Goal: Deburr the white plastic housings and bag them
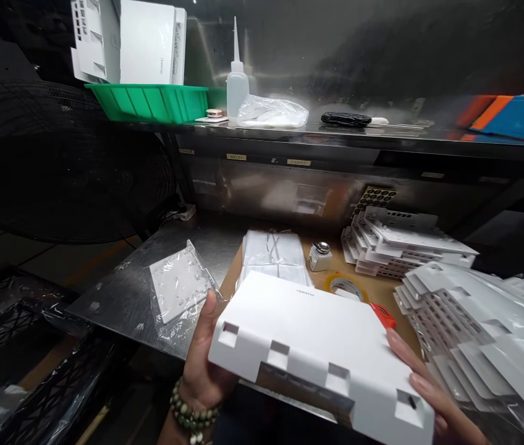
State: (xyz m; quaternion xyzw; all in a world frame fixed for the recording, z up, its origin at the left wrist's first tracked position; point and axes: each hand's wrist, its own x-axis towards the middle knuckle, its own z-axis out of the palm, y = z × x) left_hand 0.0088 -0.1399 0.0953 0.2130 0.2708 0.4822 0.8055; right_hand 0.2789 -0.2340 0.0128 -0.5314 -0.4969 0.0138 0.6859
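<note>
A white plastic cover (308, 334) with small dark lettering and square notches along its near edge is held up, tilted, over the front of the bench. My left hand (209, 358) grips its left end, thumb up at the edge, a beaded bracelet on the wrist. At its right end my right hand (433, 389) holds on, fingers along the edge. Behind it lies a stack of clear plastic bags (274, 250). To the left, a white panel (181, 284) rests in clear film on the metal bench.
White covers (466, 327) are stacked at the right, more (410, 238) behind. A dispenser bottle (320, 256), tape roll (345, 287) and red cutter (383, 315) lie beyond the held cover. The shelf bears a green bin (151, 104) and squeeze bottle (237, 89). A fan (58, 161) stands left.
</note>
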